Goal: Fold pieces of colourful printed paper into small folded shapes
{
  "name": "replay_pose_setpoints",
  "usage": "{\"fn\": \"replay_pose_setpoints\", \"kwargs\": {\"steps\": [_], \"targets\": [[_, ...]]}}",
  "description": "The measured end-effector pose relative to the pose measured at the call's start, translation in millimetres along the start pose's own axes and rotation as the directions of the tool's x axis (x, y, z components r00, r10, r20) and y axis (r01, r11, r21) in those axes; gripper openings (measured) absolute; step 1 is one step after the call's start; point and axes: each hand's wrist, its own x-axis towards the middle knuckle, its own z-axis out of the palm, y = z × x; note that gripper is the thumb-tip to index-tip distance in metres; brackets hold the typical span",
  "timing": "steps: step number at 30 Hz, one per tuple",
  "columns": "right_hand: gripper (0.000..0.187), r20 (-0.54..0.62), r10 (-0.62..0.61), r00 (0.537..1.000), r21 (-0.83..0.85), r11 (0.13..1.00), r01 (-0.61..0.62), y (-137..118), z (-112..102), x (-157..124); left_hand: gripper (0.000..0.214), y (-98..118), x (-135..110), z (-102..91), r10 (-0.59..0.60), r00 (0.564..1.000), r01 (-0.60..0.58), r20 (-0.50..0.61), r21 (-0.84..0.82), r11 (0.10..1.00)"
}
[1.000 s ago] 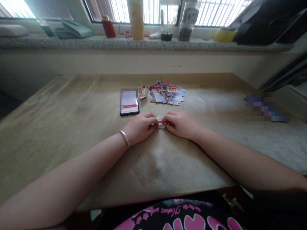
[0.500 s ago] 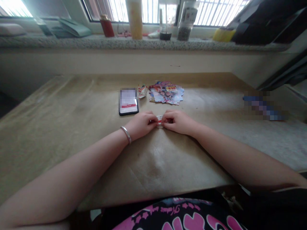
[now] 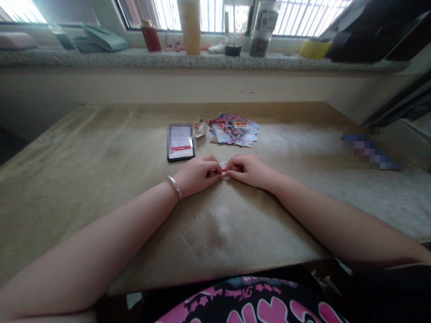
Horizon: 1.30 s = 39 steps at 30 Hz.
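Observation:
Between my fingertips is a small piece of white paper (image 3: 224,165) with a red stripe, close to the table surface. My left hand (image 3: 201,174), with a silver bangle on its wrist, pinches the paper's left side. From the other side my right hand (image 3: 247,170) grips its right edge, thumb and fingers pressed together. Most of the paper is covered by the fingers. Just beyond the hands lie a pile of printed paper cutouts (image 3: 234,131) and a small folded paper piece (image 3: 200,128). A phone (image 3: 181,142) with a lit screen rests beyond my left hand.
The table (image 3: 215,233) has a shiny tan cover. Off to the right lies a blurred blue strip (image 3: 370,150). A stone windowsill (image 3: 188,62) at the back carries a red bottle (image 3: 150,36), a yellow cylinder (image 3: 189,27), clear containers and a yellow object (image 3: 314,48).
The fingers have shifted slightly on the paper, and more of its red stripe shows by my left fingers. My left wrist has moved a little to the left. The other things stay put.

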Motion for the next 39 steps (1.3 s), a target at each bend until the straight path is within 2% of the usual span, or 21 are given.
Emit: {"fn": "replay_pose_setpoints", "kwargs": {"steps": [6,8,12,16,19,27,39], "targets": [[0.016,-0.025,-0.024,0.999,-0.160,0.987,0.019,-1.0,1.6,2.5,0.013,-3.3,-2.8,-2.4,0.018,1.000,-0.015,-0.021,0.108,0.994],[0.015,-0.037,-0.007,0.999,-0.144,0.990,0.002,-0.4,2.7,2.8,0.013,-3.9,-4.7,-4.2,0.062,0.998,-0.056,-0.030,0.179,0.982],[0.013,-0.064,0.031,0.997,-0.052,0.998,-0.034,3.5,4.2,1.8,0.020,-1.3,-8.1,-7.5,0.226,0.974,-0.213,0.001,0.337,0.917],[0.007,-0.069,-0.063,0.996,-0.038,0.997,0.061,7.8,2.9,-0.5,0.021,2.5,-9.8,-8.3,0.265,0.964,-0.240,0.012,0.461,0.854],[0.006,-0.078,-0.126,0.989,-0.084,0.989,0.119,8.7,0.5,-2.6,0.020,2.3,-9.8,-7.4,0.239,0.971,-0.215,0.005,0.457,0.863],[0.015,-0.016,-0.187,0.982,-0.221,0.959,0.179,4.0,-6.5,-7.3,0.019,-1.4,-8.6,-4.6,0.160,0.987,-0.150,0.004,0.361,0.920],[0.020,0.016,-0.210,0.978,-0.418,0.887,0.198,-4.6,-8.8,-11.2,0.020,-1.1,-7.6,-4.1,0.107,0.994,-0.111,0.031,0.299,0.948]]}}
